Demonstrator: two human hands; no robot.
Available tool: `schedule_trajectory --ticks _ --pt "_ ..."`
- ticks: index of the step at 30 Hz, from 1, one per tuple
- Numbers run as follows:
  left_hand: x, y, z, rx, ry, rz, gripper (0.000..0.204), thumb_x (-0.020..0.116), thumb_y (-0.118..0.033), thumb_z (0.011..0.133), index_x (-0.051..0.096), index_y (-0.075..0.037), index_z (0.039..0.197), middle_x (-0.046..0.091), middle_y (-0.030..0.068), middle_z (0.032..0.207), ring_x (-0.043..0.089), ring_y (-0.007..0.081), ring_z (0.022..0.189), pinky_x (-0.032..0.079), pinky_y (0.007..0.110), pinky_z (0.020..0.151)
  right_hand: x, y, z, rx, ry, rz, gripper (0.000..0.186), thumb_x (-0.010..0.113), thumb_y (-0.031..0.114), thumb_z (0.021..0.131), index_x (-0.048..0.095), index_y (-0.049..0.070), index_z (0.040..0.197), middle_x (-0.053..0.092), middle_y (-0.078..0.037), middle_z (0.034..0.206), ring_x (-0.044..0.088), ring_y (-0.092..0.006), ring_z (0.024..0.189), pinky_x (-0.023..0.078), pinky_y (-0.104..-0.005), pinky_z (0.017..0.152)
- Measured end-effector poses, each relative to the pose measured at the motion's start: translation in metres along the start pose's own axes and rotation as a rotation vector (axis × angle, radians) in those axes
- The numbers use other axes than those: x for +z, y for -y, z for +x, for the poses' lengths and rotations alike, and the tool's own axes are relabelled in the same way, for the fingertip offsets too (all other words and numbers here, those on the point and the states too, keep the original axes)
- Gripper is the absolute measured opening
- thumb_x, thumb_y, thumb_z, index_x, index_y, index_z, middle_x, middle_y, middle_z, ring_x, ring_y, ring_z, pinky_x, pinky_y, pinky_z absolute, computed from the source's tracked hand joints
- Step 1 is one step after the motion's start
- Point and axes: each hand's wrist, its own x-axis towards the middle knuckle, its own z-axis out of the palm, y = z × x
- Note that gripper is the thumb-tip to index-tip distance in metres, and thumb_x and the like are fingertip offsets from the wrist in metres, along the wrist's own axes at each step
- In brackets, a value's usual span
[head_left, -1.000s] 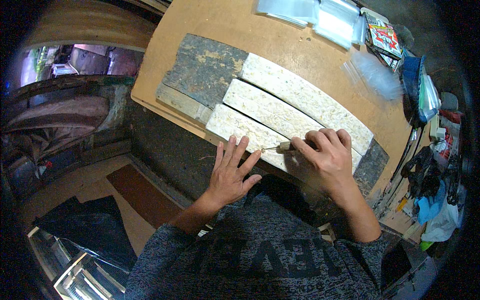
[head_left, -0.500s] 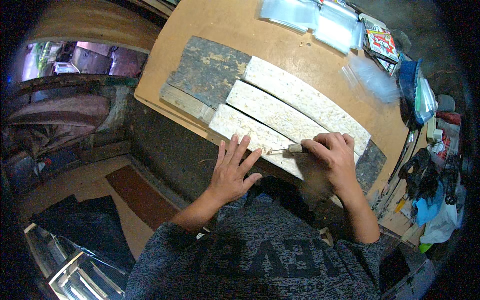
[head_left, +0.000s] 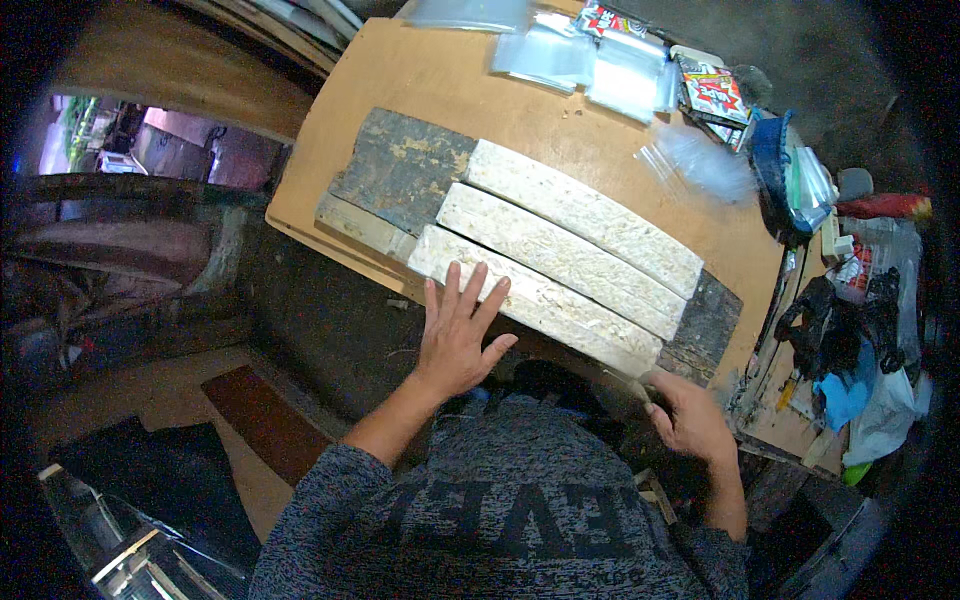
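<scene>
Three long white slabs with beige flecks, looking like tempeh, lie side by side: a far slab (head_left: pixel 590 218), a middle slab (head_left: pixel 560 260) and a near slab (head_left: pixel 560 305). They rest on a worn dark board (head_left: pixel 400 165). My left hand (head_left: pixel 460 335) is open, fingers spread, its fingertips on the near slab toward its left end. Off the right end of that slab, my right hand (head_left: pixel 697 420) is closed around a small thin-bladed tool with a short handle (head_left: pixel 640 391), perhaps a knife. Its blade is hard to make out.
The board lies on a tan tabletop (head_left: pixel 330 90). Clear plastic bags (head_left: pixel 545 58) sit at the far edge beside small printed boxes (head_left: pixel 712 92). A loose plastic bag (head_left: pixel 705 165) and a blue basket (head_left: pixel 772 165) are at right, with black bags (head_left: pixel 840 325) lower down.
My right hand has moved from over the near slab down and back past its right end, with the thin-bladed tool. The left hand stays on the near slab. The view has shifted slightly.
</scene>
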Motion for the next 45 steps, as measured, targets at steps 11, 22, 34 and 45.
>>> schedule_trajectory --ticks 11,22,34,45 --pt "0.003 -0.029 -0.012 -0.102 0.023 0.033 0.074 0.065 -0.049 0.091 0.039 -0.021 0.155 0.021 0.0239 0.163 0.016 0.0495 0.15 0.01 0.072 0.116 0.051 -0.014 -0.042 -0.035 -0.168 0.061 0.055 0.064 0.013 0.091 0.052 0.02 0.144 0.067 -0.018 0.114 0.066 -0.0405 0.099 0.054 -0.0482 0.081" --pt "0.007 -0.027 -0.019 -0.054 -0.003 -0.03 0.074 0.073 -0.044 0.087 0.043 -0.027 0.153 0.025 0.0188 0.163 0.018 0.0469 0.15 0.014 0.071 0.116 0.052 0.042 0.072 -0.285 -0.413 -0.351 0.052 0.065 0.014 0.085 0.06 0.023 0.136 0.065 -0.01 0.1 0.066 -0.0312 0.083 0.054 -0.0422 0.068" --pt "0.024 -0.016 -0.023 0.001 -0.027 -0.107 0.076 0.074 -0.043 0.087 0.04 -0.032 0.154 0.017 0.016 0.165 0.012 0.0443 0.152 0.016 0.072 0.114 0.045 0.057 0.093 -0.256 -0.314 -0.429 0.051 0.061 0.008 0.08 0.062 0.016 0.13 0.062 -0.006 0.095 0.062 -0.0252 0.086 0.052 -0.0385 0.067" --pt "0.023 -0.01 -0.023 0.032 0.0 -0.11 0.077 0.075 -0.044 0.086 0.041 -0.029 0.153 0.017 0.0189 0.165 0.011 0.0502 0.151 0.015 0.074 0.114 0.04 0.088 0.104 -0.229 -0.283 -0.635 0.04 0.063 0.015 0.08 0.064 0.009 0.12 0.06 -0.006 0.091 0.063 -0.0228 0.083 0.051 -0.0368 0.063"
